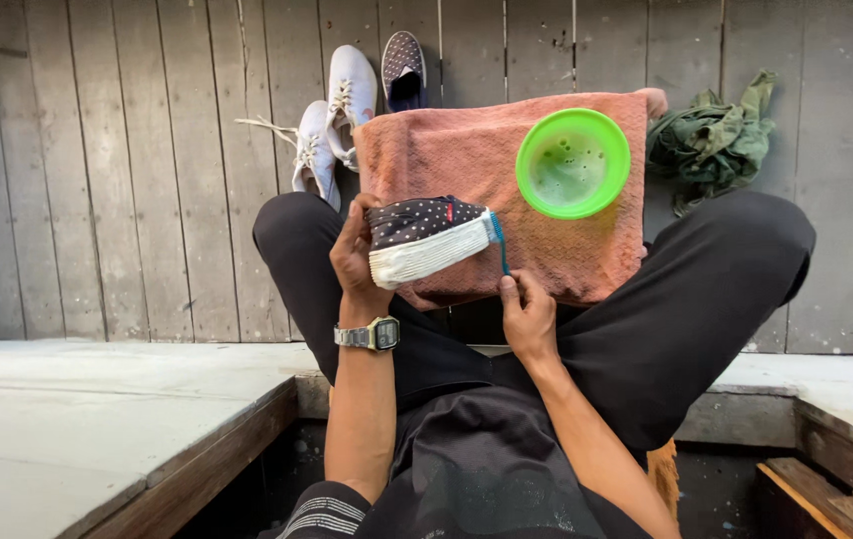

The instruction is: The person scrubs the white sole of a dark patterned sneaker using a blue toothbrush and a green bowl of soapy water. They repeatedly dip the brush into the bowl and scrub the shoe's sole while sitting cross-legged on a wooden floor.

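Left hand wrapped round the dotted shoe at the towel's near edge, right hand pinching a blue toothbrush against its toe, green bowl of water just beyond those fingertips.

shoe on towel left of bowl; sneakers behind towel, cloth heap right.

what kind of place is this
Probably an outdoor wooden porch or deck at a home: weathered grey floor planks, white sneakers left on them, and a raised wooden step beside the seated person.
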